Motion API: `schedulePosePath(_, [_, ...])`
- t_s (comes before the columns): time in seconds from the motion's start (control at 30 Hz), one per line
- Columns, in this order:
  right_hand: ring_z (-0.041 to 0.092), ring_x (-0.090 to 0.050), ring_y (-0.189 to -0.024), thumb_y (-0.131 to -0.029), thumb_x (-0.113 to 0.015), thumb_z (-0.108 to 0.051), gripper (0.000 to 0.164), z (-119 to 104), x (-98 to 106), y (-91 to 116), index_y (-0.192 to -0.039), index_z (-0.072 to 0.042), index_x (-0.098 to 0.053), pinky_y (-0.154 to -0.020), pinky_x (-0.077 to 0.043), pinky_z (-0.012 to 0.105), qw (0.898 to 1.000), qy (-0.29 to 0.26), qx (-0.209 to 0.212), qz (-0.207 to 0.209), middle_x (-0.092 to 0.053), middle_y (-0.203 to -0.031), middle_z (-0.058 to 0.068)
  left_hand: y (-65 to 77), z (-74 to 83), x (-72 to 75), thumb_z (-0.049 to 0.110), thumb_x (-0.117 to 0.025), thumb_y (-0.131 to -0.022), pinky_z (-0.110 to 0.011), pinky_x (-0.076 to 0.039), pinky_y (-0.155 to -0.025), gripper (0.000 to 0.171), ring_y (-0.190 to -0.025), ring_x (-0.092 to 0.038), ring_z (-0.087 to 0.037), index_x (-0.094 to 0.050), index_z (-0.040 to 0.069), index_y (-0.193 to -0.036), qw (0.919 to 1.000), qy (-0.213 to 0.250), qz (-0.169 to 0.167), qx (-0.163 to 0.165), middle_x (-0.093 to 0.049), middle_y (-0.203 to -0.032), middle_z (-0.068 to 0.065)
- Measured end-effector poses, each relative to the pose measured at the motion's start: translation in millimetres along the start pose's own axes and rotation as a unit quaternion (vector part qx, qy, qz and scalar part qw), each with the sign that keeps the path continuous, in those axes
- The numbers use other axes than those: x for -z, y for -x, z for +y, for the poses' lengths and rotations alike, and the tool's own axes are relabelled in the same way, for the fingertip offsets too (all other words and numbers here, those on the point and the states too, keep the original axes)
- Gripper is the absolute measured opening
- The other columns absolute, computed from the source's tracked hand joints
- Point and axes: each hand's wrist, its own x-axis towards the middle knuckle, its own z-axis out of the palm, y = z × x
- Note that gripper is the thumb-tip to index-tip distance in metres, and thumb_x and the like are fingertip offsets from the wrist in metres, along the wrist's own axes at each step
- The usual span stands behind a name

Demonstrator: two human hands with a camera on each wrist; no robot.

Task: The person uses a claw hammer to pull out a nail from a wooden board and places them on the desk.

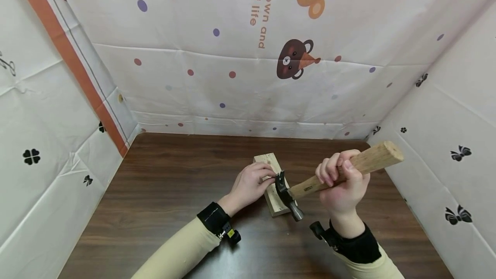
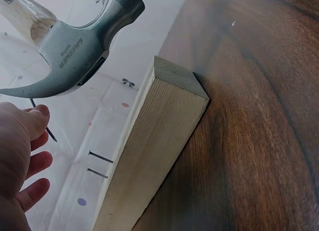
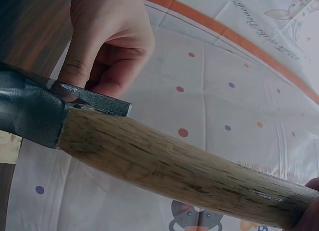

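My right hand (image 1: 346, 184) grips the wooden handle of a claw hammer (image 1: 308, 187), its dark metal head slanting over the wood block (image 1: 276, 206). Thumb and fingers of my left hand (image 1: 251, 183) pinch a nail (image 2: 52, 135), whose point sticks out below them in the left wrist view. The hammer's claw overlaps the nail's upper end there, right beside the thumb. Two other nails (image 2: 101, 157) stand upright in the block's face, side by side. In the right wrist view the hammer head hides the left fingertips.
The block lies on a dark brown wooden table (image 1: 174, 171). Printed white sheets (image 1: 186, 94) rise along the table's back, left and right sides. Both wrists wear black straps with small cameras (image 1: 232, 235).
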Motion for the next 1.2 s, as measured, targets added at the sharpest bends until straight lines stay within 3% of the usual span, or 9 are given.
schedulePosePath(0.33, [0.012,-0.026,-0.042,-0.098,-0.04,0.002,0.014,1.8,-1.3,1.8,-0.085,0.001,-0.044,-0.037,-0.019,0.032,1.0,0.001,-0.006,-0.006,-0.029,-0.059,0.004,2.5,0.1,0.7,0.009,-0.086,-0.092,-0.031,-0.058,-0.087,0.01,-0.097,-0.072,-0.014,-0.083,0.015,-0.1,0.9993,0.022,0.022,0.022,-0.078,-0.102,0.003])
schedulePosePath(0.6, [0.012,-0.026,-0.043,-0.1,-0.037,0.003,0.015,3.1,-0.3,3.8,-0.087,0.001,-0.044,-0.037,-0.017,0.032,1.0,0.003,-0.013,-0.013,-0.029,-0.06,0.004,-0.6,-4.5,15.9,0.012,-0.083,-0.096,-0.028,-0.055,-0.074,0.007,-0.09,-0.07,-0.01,-0.083,0.014,-0.102,0.9967,0.038,0.055,0.047,-0.078,-0.101,0.005])
schedulePosePath(0.73, [0.012,-0.026,-0.043,-0.1,-0.04,0.003,0.014,3.2,0.9,4.5,-0.087,0.003,-0.044,-0.037,-0.016,0.033,1.0,0.0,-0.013,-0.014,-0.029,-0.06,0.004,5.1,-12.9,28.9,0.011,-0.083,-0.096,-0.029,-0.057,-0.073,0.008,-0.09,-0.071,-0.009,-0.084,0.011,-0.104,0.9939,0.045,0.061,0.08,-0.078,-0.102,0.005])
schedulePosePath(0.83, [0.013,-0.025,-0.043,-0.1,-0.043,0.003,0.013,3.1,1.7,5.1,-0.087,0.004,-0.043,-0.037,-0.016,0.033,1.0,-0.001,-0.015,-0.012,-0.029,-0.06,0.005,13.1,-21.4,42.3,0.013,-0.082,-0.097,-0.031,-0.058,-0.073,0.008,-0.087,-0.071,-0.008,-0.085,0.011,-0.104,0.9897,0.031,0.048,0.131,-0.078,-0.101,0.005])
schedulePosePath(1.0, [0.012,-0.025,-0.043,-0.1,-0.044,0.003,0.014,3.2,3.0,5.8,-0.087,0.005,-0.043,-0.037,-0.016,0.032,1.0,0.002,-0.018,-0.013,-0.029,-0.06,0.004,31.7,-42.7,70.0,0.02,-0.082,-0.097,-0.032,-0.056,-0.067,0.008,-0.077,-0.068,-0.007,-0.086,0.016,-0.102,0.9696,-0.017,0.011,0.244,-0.08,-0.1,0.003])
schedulePosePath(1.1, [0.013,-0.025,-0.043,-0.101,-0.044,0.003,0.014,3.7,3.2,6.3,-0.087,0.005,-0.043,-0.037,-0.017,0.032,1.0,0.006,-0.02,-0.015,-0.029,-0.06,0.005,45.8,-61.9,89.7,0.022,-0.081,-0.096,-0.035,-0.055,-0.065,0.01,-0.077,-0.069,-0.012,-0.087,0.017,-0.102,0.9485,-0.048,-0.002,0.313,-0.081,-0.1,0.001])
schedulePosePath(1.2, [0.013,-0.025,-0.043,-0.101,-0.043,0.003,0.014,4.3,2.7,6.9,-0.087,0.005,-0.043,-0.037,-0.018,0.032,1.0,0.012,-0.021,-0.015,-0.029,-0.06,0.005,58.3,-83.8,112.0,0.024,-0.079,-0.097,-0.041,-0.056,-0.067,0.014,-0.08,-0.072,-0.019,-0.087,0.015,-0.103,0.9205,-0.075,-0.014,0.383,-0.082,-0.101,-0.003])
